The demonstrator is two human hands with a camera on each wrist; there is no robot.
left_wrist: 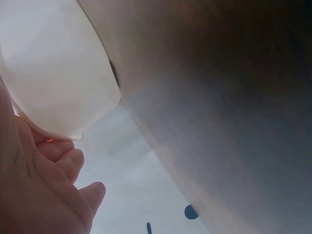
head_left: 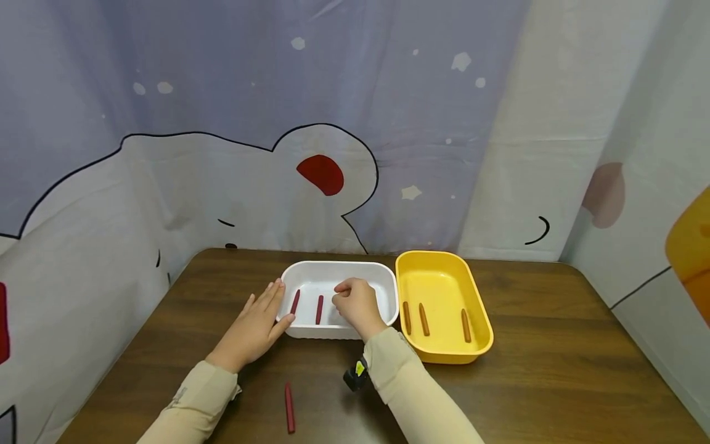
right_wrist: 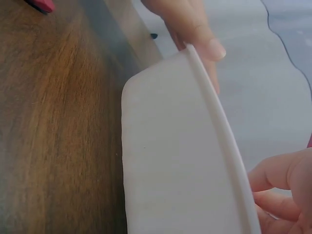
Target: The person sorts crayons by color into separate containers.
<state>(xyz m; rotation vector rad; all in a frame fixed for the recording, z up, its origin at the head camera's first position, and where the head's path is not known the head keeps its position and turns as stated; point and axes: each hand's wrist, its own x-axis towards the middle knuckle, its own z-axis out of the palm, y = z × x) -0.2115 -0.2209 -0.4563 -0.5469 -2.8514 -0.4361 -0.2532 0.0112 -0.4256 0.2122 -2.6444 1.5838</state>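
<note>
Two dark red crayons, a left one [head_left: 295, 302] and a middle one [head_left: 319, 309], lie inside the white tray [head_left: 327, 332]. My left hand [head_left: 251, 327] rests at the tray's left end, fingers extended along the rim and thumb at the near corner. In the left wrist view, that hand's fingertips lie partly behind the tray wall. Over the right half of the tray is my right hand [head_left: 357, 305], with its fingers bent and fingertips pointing left. I cannot tell whether anything is between them. Another red crayon [head_left: 289, 408] lies on the table in front of the tray.
A yellow tray [head_left: 481, 314] stands against the white tray's right side. It holds three orange-brown crayons, one of them on the right [head_left: 466, 325]. Both trays stand near the back of the brown wooden table [head_left: 566, 357], before a printed curtain [head_left: 421, 123].
</note>
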